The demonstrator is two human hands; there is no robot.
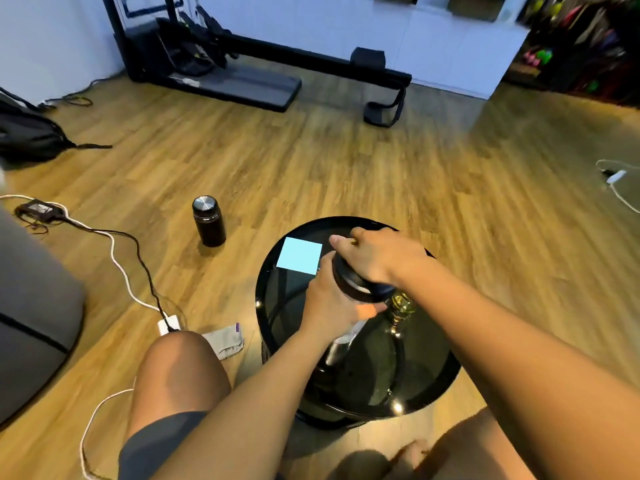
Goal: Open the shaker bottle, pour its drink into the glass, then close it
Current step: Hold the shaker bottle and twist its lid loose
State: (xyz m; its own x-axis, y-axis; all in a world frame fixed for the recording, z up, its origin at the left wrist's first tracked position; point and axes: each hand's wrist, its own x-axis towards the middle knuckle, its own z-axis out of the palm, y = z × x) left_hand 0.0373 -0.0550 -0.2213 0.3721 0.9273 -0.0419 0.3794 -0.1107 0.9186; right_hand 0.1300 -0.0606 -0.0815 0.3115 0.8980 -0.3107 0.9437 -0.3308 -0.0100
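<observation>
The right hand [377, 259] is curled down over the black lid [349, 282] of the shaker bottle [341, 344], fingers wrapped around the lid's rim and thumb pointing away from the person. The left hand [330, 303] grips the bottle's body just under the lid, fingers closed around it. The bottle stands tilted on the round black table [273, 306], near the table's middle, its lower part visible beneath the left wrist. Whether the lid is seated or loosened cannot be told, as the hands cover the joint.

Just beside the bottle, on the side of the right forearm, stands what seems to be the glass [401, 304], yellowish and partly hidden by that arm. A light blue square note [299, 255] lies on the table's far part, next to the right fingertips. On the wooden floor left of the table stands a black flask [209, 220]; nearer the table's left edge lies a grey cloth [225, 341].
</observation>
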